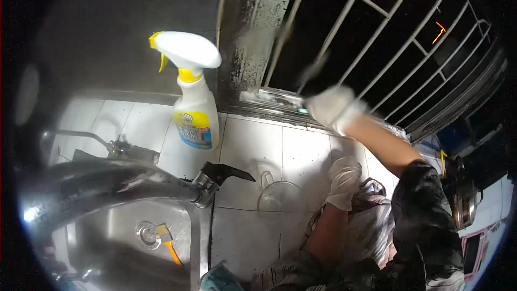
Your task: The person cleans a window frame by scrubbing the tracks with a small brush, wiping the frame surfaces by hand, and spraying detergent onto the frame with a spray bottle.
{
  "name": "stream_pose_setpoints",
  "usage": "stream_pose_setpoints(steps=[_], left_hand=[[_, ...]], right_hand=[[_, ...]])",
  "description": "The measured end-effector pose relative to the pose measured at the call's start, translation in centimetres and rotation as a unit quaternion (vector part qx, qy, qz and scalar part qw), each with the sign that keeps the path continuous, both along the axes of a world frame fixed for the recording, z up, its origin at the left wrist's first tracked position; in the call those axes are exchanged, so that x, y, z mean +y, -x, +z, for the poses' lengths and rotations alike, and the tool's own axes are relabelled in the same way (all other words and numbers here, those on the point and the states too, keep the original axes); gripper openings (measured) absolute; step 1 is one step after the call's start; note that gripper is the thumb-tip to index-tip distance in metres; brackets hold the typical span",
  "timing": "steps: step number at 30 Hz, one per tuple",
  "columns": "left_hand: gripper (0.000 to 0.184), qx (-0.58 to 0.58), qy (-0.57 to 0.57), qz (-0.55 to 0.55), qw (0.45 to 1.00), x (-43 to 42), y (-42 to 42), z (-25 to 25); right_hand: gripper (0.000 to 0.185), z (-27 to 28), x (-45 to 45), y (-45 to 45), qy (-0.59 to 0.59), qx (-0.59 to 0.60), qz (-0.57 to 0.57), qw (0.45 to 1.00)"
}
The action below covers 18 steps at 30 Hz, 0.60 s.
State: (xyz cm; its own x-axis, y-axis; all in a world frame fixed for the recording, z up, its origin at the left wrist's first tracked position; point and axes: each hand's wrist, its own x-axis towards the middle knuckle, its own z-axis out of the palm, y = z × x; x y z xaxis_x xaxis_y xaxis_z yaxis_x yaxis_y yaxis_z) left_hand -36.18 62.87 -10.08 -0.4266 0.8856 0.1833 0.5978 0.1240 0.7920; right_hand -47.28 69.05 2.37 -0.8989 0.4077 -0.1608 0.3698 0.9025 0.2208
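Observation:
My right hand (334, 109), in a whitish glove, is at the window sill track (277, 98), smeared by motion. Its fingers look closed around a thin tool, of which only a blurred handle above and a small greenish bit by the fingers show; its kind is unclear. Lower down, my left hand (344, 180), gloved too, is curled over the white tiled counter (250, 143) beside a crumpled striped cloth (374, 221). Whether anything is inside its fingers is hidden. A clear glass mug (279, 196) stands to its left. Further left rises a white and yellow spray bottle (195, 102).
A metal faucet (124, 180) with a black lever arches over the steel sink (186, 226). Inside the sink lies a brush with an orange handle (172, 250). Window bars (371, 37) stand behind my right hand. A pot (464, 205) is at the far right.

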Motion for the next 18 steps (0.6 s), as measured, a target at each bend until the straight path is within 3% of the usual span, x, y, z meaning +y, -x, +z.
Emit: stream_pose_setpoints(steps=[3, 5, 6, 7, 8, 10, 12, 13, 14, 15, 16, 18], left_hand=[[0.026, -0.092, -0.002, 0.005, 0.996, 2.0, -0.5, -0.1], [0.023, -0.165, 0.01, 0.016, 0.986, 3.3, -1.2, -1.3], [0.023, -0.184, 0.007, 0.023, 0.983, 3.2, -1.2, -1.3], [0.024, -0.206, -0.009, 0.039, 0.978, 3.0, -1.2, -1.2], [0.024, -0.228, -0.03, 0.056, 0.972, 2.7, -1.3, -1.0], [0.025, -0.291, -0.132, 0.102, 0.942, 1.7, -1.5, -0.4], [0.026, -0.427, -0.303, 0.113, 0.844, 0.4, -1.8, 1.0], [0.027, -0.454, -0.295, 0.106, 0.834, -0.2, -1.6, 1.5], [0.028, -0.331, -0.08, 0.059, 0.938, 0.1, -0.6, 1.5], [0.029, -0.188, 0.141, 0.009, 0.972, 0.5, 0.6, 1.8], [0.031, -0.186, 0.153, 0.012, 0.971, 0.2, 0.8, 2.4], [0.031, -0.166, 0.117, -0.015, 0.979, -1.5, 1.4, 3.6]], right_hand=[[0.039, 0.7, -2.8, 0.8, -0.042, 0.002, -0.043, 0.998], [0.037, -0.2, -4.1, 4.0, 0.016, 0.024, -0.019, 0.999], [0.036, -3.8, -2.3, 6.7, 0.021, 0.073, 0.018, 0.997], [0.036, -3.0, -4.2, 8.2, 0.077, 0.065, -0.01, 0.995], [0.034, -5.6, -2.6, 10.1, -0.008, 0.032, 0.125, 0.992], [0.032, -4.7, -3.8, 10.9, 0.025, 0.029, 0.128, 0.991], [0.033, -4.4, -3.2, 10.2, 0.012, 0.014, 0.134, 0.991], [0.034, -3.9, -3.4, 9.1, 0.013, 0.024, 0.099, 0.995], [0.035, -3.7, -3.4, 8.2, 0.019, 0.034, 0.066, 0.997], [0.038, -5.2, -1.3, 7.5, -0.055, 0.011, 0.094, 0.994], [0.04, -0.3, -3.9, 4.9, -0.008, 0.007, 0.024, 1.0], [0.043, 0.5, -2.8, 2.9, -0.021, -0.035, 0.013, 0.999]])
